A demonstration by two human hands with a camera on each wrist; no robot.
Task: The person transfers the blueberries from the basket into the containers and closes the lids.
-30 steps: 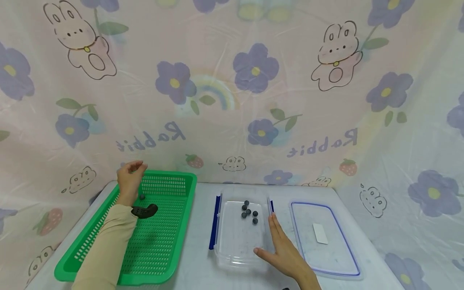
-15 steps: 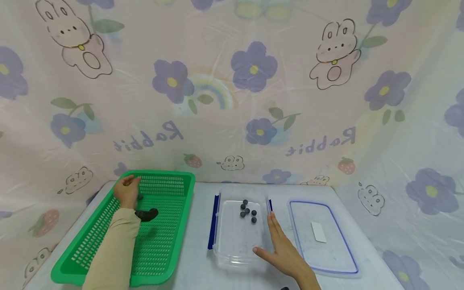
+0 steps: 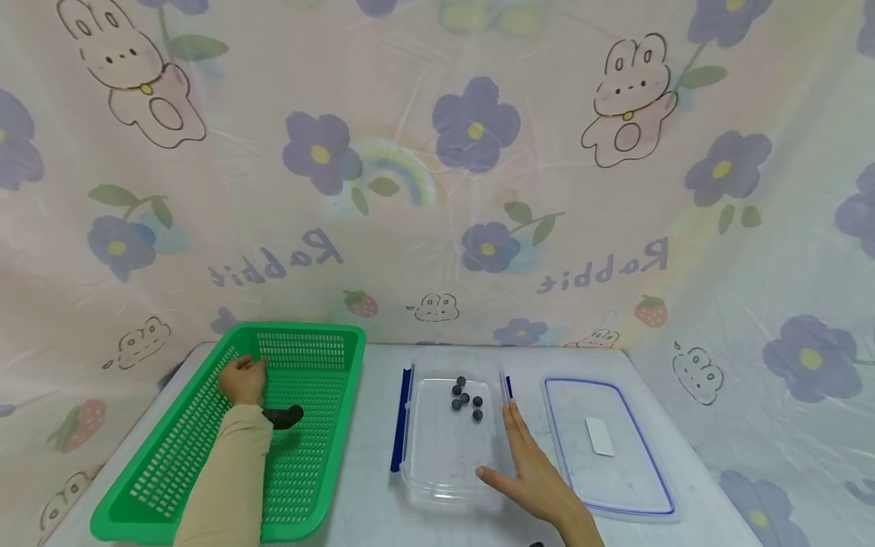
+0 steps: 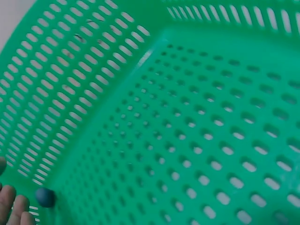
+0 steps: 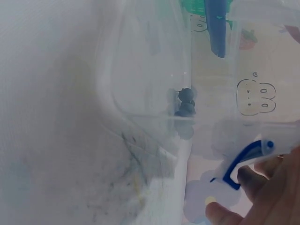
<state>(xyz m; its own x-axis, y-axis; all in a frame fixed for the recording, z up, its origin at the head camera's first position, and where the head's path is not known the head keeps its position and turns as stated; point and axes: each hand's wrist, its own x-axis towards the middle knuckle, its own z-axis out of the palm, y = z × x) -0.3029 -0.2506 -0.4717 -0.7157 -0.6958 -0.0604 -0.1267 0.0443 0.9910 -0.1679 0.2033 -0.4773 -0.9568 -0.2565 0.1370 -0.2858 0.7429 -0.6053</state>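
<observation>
My left hand (image 3: 242, 380) reaches low into the green plastic basket (image 3: 352, 395), near its far left corner. In the left wrist view, its loosely bent fingers (image 4: 18, 208) are beside a small dark blue ball (image 4: 45, 197) on the basket floor, apart from it. The head view hides that ball behind the hand. My right hand (image 3: 536, 475) rests its straight fingers on the right side of a clear plastic container (image 3: 444, 456), thumb spread toward the front. Its fingers lie by a blue latch (image 5: 243, 159) in the right wrist view. Several dark balls (image 3: 465, 397) lie inside the container.
A clear lid (image 3: 636, 486) with a blue seal lies right of the container, a white rectangular piece (image 3: 600, 437) on it. Another blue latch (image 3: 401, 422) hangs open on the container's left side. A patterned curtain (image 3: 437, 190) rises behind the white table (image 3: 369, 448).
My left hand has moved down from above the basket's far rim to its inside, near the floor. The right hand stays at the container. The head view has shifted slightly.
</observation>
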